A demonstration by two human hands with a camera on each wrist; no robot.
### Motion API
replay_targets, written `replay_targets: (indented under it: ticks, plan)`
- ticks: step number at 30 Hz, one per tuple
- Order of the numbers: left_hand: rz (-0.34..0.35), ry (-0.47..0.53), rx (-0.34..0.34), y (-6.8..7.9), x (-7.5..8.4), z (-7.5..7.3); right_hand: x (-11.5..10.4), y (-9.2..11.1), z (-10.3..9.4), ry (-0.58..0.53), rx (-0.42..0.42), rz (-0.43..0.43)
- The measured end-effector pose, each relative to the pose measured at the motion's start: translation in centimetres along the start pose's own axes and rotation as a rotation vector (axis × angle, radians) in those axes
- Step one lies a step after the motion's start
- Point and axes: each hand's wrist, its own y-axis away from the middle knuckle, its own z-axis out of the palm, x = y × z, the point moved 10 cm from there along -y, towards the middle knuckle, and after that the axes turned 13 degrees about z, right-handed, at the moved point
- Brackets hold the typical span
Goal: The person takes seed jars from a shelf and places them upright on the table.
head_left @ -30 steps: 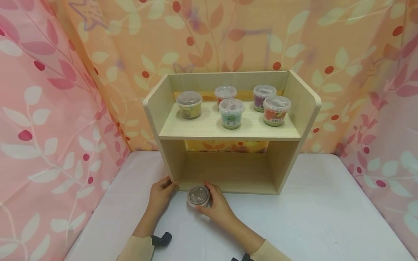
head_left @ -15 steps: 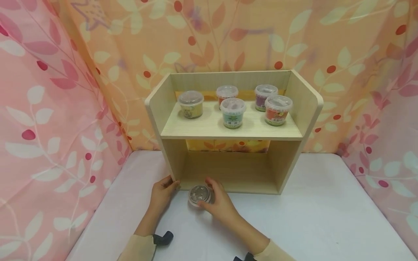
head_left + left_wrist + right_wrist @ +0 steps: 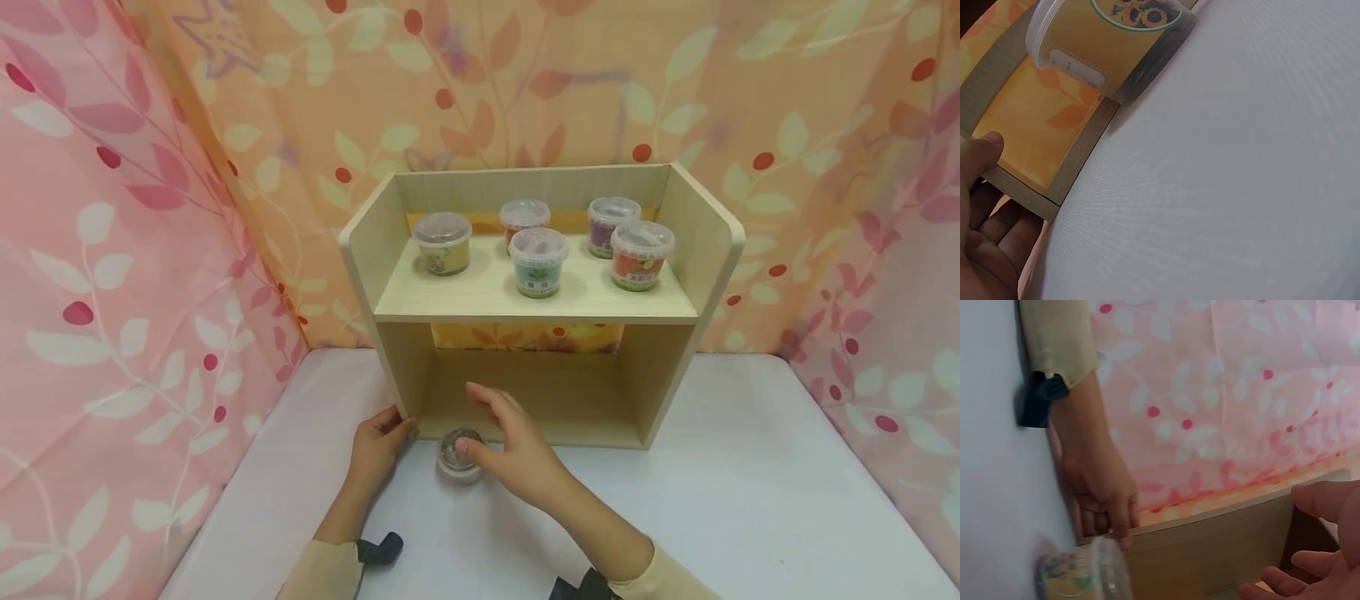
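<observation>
A small lidded plastic tub (image 3: 456,473) stands on the white table before the lower left front of the wooden shelf unit (image 3: 405,304). In the left wrist view the tub (image 3: 1129,44) carries a yellow label with sunflowers and has dark contents at its bottom. My left hand (image 3: 373,450) grips the unit's left side panel near its base, thumb inside and fingers outside. Over the tub's right side, my right hand (image 3: 528,458) has its fingers extended, with the thumb above the lid in the head view. The right wrist view shows this hand (image 3: 1335,556) spread and holding nothing.
On the upper board stand several similar tubs: a yellow one (image 3: 442,250), a teal one (image 3: 538,271), a red one (image 3: 639,265), a purple one (image 3: 602,237) and another red one behind (image 3: 517,223). Patterned cloth (image 3: 525,92) hangs around the table (image 3: 750,500).
My right hand has let go of the tub, its fingers opening and lifting away. The tub stays on the table in front of the shelf unit. My left hand keeps its grip.
</observation>
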Motion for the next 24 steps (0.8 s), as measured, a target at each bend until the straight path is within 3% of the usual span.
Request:
replay_targets:
  ticks: [5, 13, 17, 24]
  plan:
    - [0.034, -0.001, 0.016, -0.1, -0.1, 0.0, -3.6, 0.4, -1.2, 0.003, 0.002, -0.071]
    - [0.021, 0.003, 0.003, 0.1, 0.2, 0.3, -9.9, 0.7, -3.4, 0.015, 0.018, -0.182]
    - [0.031, -0.006, 0.001, 0.1, 0.4, 0.2, -12.6, -0.1, -4.6, -0.017, 0.04, -0.219]
    - [0.027, 0.036, 0.01, 0.1, 0.3, 0.0, -16.4, -2.7, -6.4, -0.041, 0.155, -0.25]
